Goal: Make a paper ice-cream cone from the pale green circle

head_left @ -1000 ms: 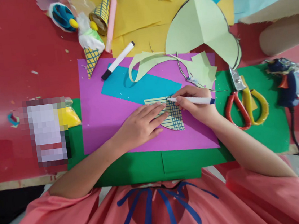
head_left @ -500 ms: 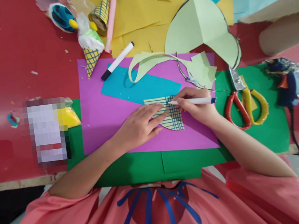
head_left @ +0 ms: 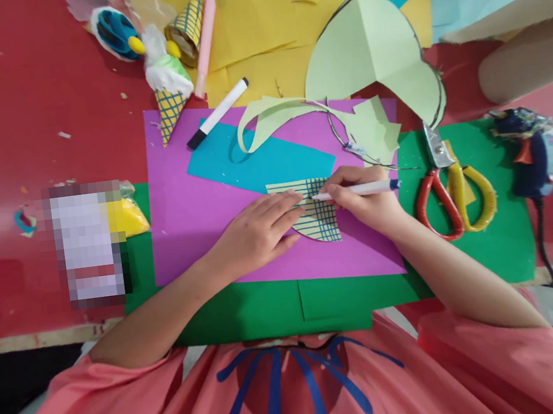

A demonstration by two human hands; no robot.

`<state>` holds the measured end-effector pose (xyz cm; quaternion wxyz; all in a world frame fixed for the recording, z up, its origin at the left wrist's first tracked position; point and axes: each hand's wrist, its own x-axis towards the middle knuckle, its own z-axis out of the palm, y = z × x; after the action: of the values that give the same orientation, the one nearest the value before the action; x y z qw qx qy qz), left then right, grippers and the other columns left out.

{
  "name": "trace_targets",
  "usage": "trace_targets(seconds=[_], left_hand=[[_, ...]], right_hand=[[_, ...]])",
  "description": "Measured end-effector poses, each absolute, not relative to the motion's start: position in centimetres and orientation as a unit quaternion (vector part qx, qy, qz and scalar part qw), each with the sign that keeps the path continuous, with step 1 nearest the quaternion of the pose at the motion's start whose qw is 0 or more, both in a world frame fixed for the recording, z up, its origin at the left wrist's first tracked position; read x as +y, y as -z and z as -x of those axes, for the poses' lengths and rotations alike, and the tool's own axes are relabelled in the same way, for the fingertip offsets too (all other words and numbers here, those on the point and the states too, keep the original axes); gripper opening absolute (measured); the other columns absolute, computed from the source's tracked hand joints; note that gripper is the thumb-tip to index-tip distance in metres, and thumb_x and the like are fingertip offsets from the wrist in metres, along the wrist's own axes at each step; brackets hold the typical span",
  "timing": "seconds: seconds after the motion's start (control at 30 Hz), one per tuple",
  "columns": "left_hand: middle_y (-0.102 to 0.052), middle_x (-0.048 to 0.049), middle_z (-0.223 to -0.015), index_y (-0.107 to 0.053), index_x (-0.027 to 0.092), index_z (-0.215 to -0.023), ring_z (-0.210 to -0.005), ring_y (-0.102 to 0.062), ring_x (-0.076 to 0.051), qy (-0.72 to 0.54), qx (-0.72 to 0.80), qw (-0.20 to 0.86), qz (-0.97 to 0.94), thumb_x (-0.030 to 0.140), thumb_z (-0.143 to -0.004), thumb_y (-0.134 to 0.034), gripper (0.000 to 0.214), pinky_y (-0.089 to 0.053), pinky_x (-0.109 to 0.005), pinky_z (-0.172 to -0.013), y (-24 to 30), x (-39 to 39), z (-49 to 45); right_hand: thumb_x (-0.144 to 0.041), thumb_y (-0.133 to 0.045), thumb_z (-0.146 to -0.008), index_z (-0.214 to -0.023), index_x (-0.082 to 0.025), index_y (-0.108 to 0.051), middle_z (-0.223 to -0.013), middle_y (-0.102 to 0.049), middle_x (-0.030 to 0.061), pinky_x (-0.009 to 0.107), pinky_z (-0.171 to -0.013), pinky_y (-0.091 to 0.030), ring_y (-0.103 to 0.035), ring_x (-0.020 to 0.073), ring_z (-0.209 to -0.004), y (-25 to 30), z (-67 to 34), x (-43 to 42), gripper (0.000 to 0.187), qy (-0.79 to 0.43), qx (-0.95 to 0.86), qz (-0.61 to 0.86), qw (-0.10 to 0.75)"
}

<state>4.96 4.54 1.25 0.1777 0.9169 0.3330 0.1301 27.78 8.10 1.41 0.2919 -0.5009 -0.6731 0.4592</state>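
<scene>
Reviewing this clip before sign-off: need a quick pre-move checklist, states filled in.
1. Right hand gripping the slim white marker with dark-blue end: ok.
2. Left hand lying flat over the left side of the pale-yellow, blue-lined paper piece: ok.
3. Marker tip touching paper: cannot tell, too small.
4. Vertical lines across the whole visible piece: not ok; its left part shows horizontals only.
5. Metal scissors with red and yellow handles apart from both hands: ok.

Lined paper [head_left: 327, 217] partly under left hand [head_left: 262, 230], pixelated object [head_left: 85, 234] unidentifiable, brown roll [head_left: 526, 69] cropped right
</scene>
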Motion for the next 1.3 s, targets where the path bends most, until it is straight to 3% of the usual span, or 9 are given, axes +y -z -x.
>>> trace_targets(seconds=[0.87,1.1,1.2,1.3], left_hand=[[-0.055,-0.0142,-0.135,-0.055,0.012,-0.125,-0.129,-0.049,-0.026,-0.117,0.33,0.15,-0.925,0.022,-0.092,-0.051,0.034,-0.044,-0.043,-0.105,-1.2,4.5,-5.0],[-0.049,-0.0151,-0.141,-0.048,0.011,-0.133,-0.134,-0.043,-0.026,-0.096,0.328,0.131,-0.931,0.024,-0.093,-0.05,0.042,-0.038,-0.044,-0.111,-1.0,4.9,-4.7],[-0.045,-0.0152,-0.145,-0.044,0.01,-0.137,-0.136,-0.04,-0.027,-0.082,0.345,0.132,-0.926,0.027,-0.094,-0.048,0.046,-0.035,-0.046,-0.112,-1.0,5.4,-4.4],[-0.042,-0.0167,-0.146,-0.041,0.009,-0.14,-0.138,-0.037,-0.029,-0.078,0.355,0.134,-0.922,0.031,-0.094,-0.048,0.05,-0.034,-0.048,-0.113,-1.0,5.6,-4.2]], right_hand=[[-0.018,-0.057,-0.076,-0.055,-0.015,-0.058,-0.051,-0.057,-0.0013,0.022,-0.044,-0.032,-0.045,0.0076,-0.046,-1.6,-27.8,8.1,0.022,-0.495,-0.69,0.455,0.269],[-0.033,-0.061,-0.085,-0.082,-0.02,-0.067,-0.062,-0.065,0.0003,0.027,-0.045,-0.046,-0.057,0.0126,-0.048,-0.8,-28.0,8.2,0.014,-0.553,-0.558,0.477,0.393],[-0.034,-0.065,-0.084,-0.09,-0.023,-0.067,-0.067,-0.066,0.0,0.029,-0.047,-0.049,-0.06,0.0139,-0.052,-0.6,-27.9,8.0,0.013,-0.544,-0.567,0.475,0.395],[-0.031,-0.069,-0.081,-0.086,-0.021,-0.067,-0.07,-0.066,0.0012,0.03,-0.05,-0.049,-0.062,0.0148,-0.057,-0.8,-27.6,7.6,0.011,-0.531,-0.589,0.481,0.374]])
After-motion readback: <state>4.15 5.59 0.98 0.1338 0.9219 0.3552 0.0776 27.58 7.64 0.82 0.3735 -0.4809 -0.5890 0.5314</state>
